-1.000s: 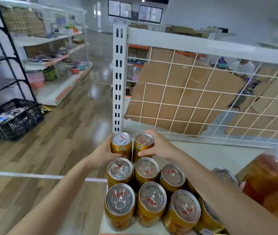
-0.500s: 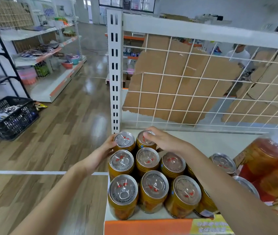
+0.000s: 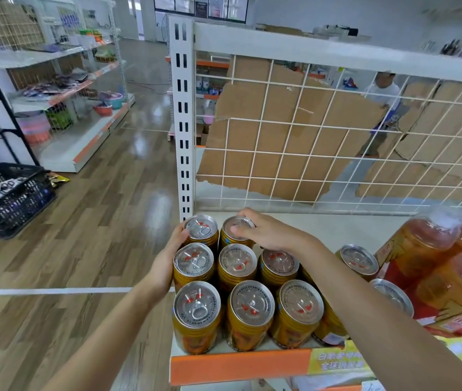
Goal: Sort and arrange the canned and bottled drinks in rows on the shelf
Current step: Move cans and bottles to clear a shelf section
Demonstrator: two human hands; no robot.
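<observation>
Right hand (image 3: 269,234) grips the rear right can (image 3: 234,244); left hand (image 3: 164,266) touches the rear left can (image 3: 200,228)
</observation>
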